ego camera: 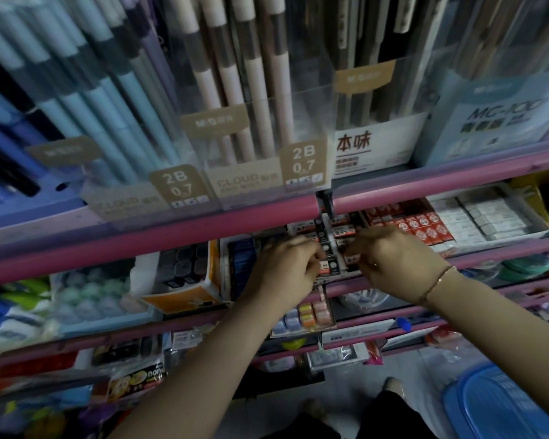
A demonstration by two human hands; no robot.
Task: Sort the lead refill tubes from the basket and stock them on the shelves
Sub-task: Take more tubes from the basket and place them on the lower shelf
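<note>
Left hand [282, 267], right hand [396, 261] grips curled at lead refill tubes [328, 248]; contents blurred, unclear.

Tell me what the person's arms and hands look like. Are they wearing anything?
Both arms are bare, with no sleeves showing. The right hand has a thin bracelet round its wrist and what looks like a small ring on one finger, though it is blurry. The left hand wears nothing that shows. No gloves on either.
</note>
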